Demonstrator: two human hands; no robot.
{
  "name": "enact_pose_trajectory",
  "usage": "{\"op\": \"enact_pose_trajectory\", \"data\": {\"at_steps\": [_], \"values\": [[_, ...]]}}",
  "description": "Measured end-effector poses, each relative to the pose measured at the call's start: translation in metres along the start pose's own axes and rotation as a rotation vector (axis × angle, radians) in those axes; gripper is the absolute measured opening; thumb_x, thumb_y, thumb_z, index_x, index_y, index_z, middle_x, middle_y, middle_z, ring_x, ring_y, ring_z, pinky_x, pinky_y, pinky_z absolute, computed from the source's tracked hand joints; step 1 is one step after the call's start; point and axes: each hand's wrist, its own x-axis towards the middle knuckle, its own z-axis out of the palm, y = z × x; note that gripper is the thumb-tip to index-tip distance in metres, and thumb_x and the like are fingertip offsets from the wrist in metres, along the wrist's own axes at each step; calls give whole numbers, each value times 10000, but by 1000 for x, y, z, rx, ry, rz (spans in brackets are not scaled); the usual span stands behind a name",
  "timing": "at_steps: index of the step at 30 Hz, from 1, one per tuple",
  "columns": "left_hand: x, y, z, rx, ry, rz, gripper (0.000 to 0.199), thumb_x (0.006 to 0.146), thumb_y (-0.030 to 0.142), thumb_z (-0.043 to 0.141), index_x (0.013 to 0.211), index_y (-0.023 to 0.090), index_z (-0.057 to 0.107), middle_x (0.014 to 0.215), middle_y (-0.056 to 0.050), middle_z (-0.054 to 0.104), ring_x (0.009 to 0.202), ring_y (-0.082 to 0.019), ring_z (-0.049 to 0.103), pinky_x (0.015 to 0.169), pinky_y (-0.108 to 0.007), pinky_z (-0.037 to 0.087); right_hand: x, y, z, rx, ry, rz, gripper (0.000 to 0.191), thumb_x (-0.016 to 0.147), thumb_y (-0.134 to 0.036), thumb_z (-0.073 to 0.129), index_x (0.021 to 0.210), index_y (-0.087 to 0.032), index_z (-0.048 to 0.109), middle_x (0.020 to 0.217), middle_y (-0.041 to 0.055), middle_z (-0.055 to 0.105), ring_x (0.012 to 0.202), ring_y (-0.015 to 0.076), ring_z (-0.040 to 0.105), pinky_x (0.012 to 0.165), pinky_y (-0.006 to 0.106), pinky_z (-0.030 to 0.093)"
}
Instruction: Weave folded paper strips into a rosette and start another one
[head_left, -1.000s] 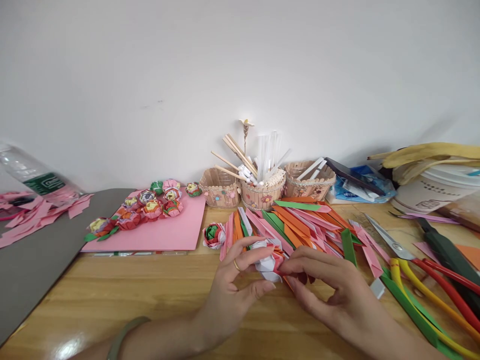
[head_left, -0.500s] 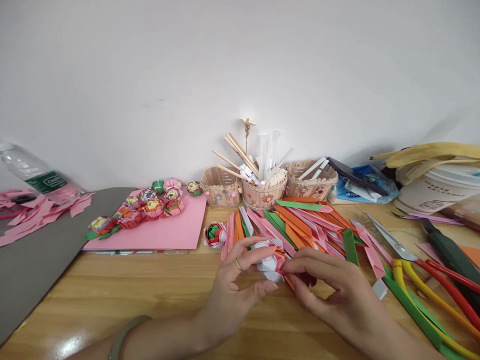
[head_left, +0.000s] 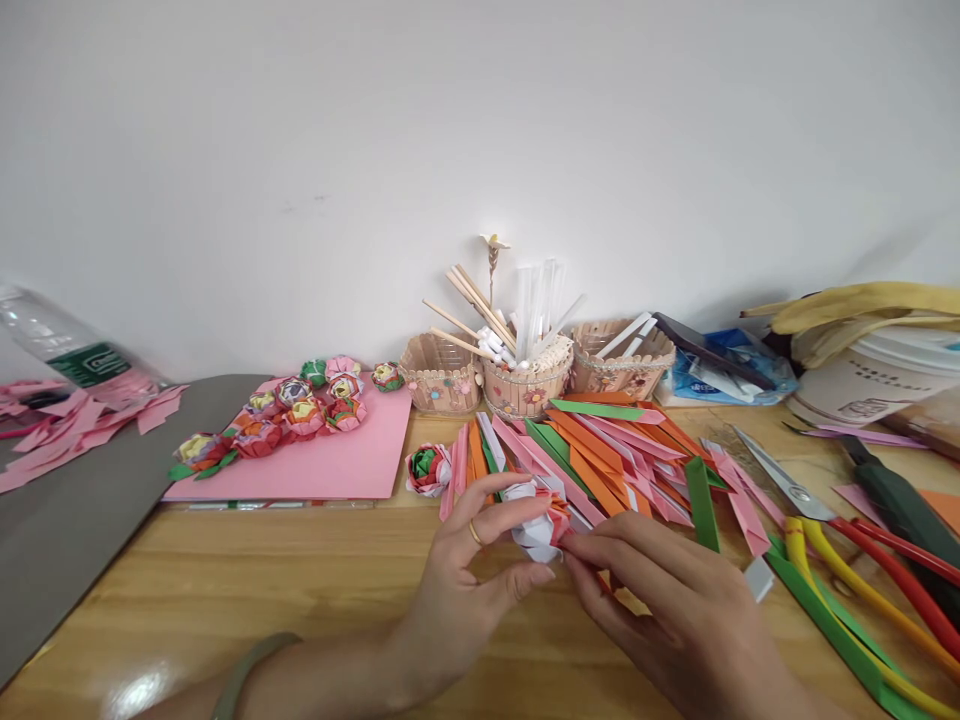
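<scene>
One paper flower (head_left: 538, 522) at near centre, left hand (head_left: 472, 575) fingers clamped on its left side, right hand (head_left: 649, 590) fingertips together at its right edge, three baskets (head_left: 441, 374) beyond, one pair of scissors (head_left: 806, 497) right.

So the person's bare left hand with a gold-coloured band on one finger (head_left: 469, 575) is reaching in from the lower left, fingers curving over and thumb pointing inward underneath, kind of a loose C-shaped grip. A dull green bangle (head_left: 251, 672) is circling that wrist. The bare right hand with no ring showing (head_left: 660, 590) is coming in from the lower right, its fingertips pinching in close to the left ones, knuckles facing up.
</scene>
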Motion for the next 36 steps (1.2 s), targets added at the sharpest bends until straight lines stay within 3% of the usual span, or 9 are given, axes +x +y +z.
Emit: {"op": "enact_pose_trajectory", "data": {"at_steps": [4, 11, 24, 36], "values": [[-1, 0, -1, -2, -11, 29, 405, 749, 179, 629, 1122, 331, 582, 1229, -71, 483, 1120, -234, 482, 947, -401, 410, 5, -2, -3, 89, -30, 21, 139, 793, -87, 518, 802, -183, 617, 669, 32, 639, 549, 117, 589, 487, 215, 471], [-3, -4, -1, -101, -51, 28, 456, 742, 149, 634, 1128, 381, 563, 1244, -43, 449, 1113, -210, 478, 886, -327, 458, 19, -3, -12, 364, -200, 200, 177, 786, -88, 503, 688, -185, 613, 624, 6, 600, 519, 93, 542, 452, 179, 442], [0, -4, 0, -235, -116, 19, 464, 760, 151, 619, 1135, 412, 543, 1243, -3, 426, 1111, -161, 468, 874, -238, 450, 17, 0, -17, 415, -281, 192, 145, 821, -121, 514, 794, -187, 640, 735, 17, 631, 634, 103, 580, 535, 188, 447], [2, -6, 1, -239, -115, -23, 449, 756, 144, 622, 1113, 410, 564, 1244, -15, 422, 1038, -158, 525, 825, -252, 474, 19, 5, -13, 429, -342, 285, 148, 798, -125, 532, 688, -182, 614, 639, -4, 584, 554, 100, 502, 494, 209, 392]]}}
